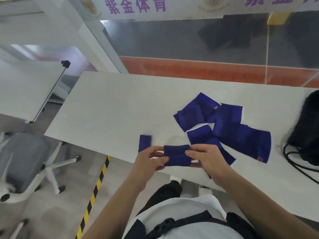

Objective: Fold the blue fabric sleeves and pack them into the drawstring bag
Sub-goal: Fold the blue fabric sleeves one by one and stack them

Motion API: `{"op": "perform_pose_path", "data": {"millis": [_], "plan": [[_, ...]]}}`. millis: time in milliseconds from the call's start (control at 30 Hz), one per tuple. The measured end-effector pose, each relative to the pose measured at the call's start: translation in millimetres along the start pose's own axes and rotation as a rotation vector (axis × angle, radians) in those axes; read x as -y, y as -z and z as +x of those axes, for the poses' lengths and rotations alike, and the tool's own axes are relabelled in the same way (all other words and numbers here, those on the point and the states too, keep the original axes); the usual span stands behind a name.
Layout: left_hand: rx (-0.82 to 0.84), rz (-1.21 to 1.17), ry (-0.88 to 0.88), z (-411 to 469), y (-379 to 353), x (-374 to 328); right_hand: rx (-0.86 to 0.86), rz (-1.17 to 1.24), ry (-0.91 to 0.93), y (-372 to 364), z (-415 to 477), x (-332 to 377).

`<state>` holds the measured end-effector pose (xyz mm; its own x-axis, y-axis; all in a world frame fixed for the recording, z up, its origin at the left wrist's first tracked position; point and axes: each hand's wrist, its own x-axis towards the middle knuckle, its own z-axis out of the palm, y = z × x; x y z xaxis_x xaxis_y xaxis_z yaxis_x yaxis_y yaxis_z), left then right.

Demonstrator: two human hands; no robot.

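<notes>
Both hands met just above the near edge of the white table. The left hand pinched the left end of a folded blue sleeve, thumb on top; the right hand gripped its right end. A smaller folded piece lay just left, a loose pile of sleeves behind to the right. The black drawstring bag sat at the far right edge. The table's left half lay bare; a grey chair stood on the floor left.

Sleeve pile on table, drawstring bag at right
</notes>
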<state>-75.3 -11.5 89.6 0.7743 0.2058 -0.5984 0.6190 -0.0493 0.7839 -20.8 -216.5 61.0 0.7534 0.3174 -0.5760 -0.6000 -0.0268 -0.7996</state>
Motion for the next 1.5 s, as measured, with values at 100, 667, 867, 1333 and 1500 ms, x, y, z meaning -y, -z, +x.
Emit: {"op": "perform_pose_path", "data": {"millis": [100,667,867,1333,1500], "plan": [[-0.012,-0.038,0.066,-11.7,9.3,22.1,0.064,-0.047,-0.053,-10.4,3.1,-16.7],[0.369,0.199,0.009,66.8,123.1,21.7,-0.164,-0.291,-0.019,-118.8,32.0,-21.6],[0.359,0.159,-0.019,98.9,151.1,31.0,-0.169,-0.314,-0.16,-154.9,65.7,-13.8],[0.308,0.037,0.177,131.4,155.2,62.3,-0.419,0.163,-0.266,-183.3,98.5,-36.3],[0.168,0.097,0.065,150.0,150.0,63.3,-0.474,0.046,-0.238,-187.4,124.7,-47.2]]}}
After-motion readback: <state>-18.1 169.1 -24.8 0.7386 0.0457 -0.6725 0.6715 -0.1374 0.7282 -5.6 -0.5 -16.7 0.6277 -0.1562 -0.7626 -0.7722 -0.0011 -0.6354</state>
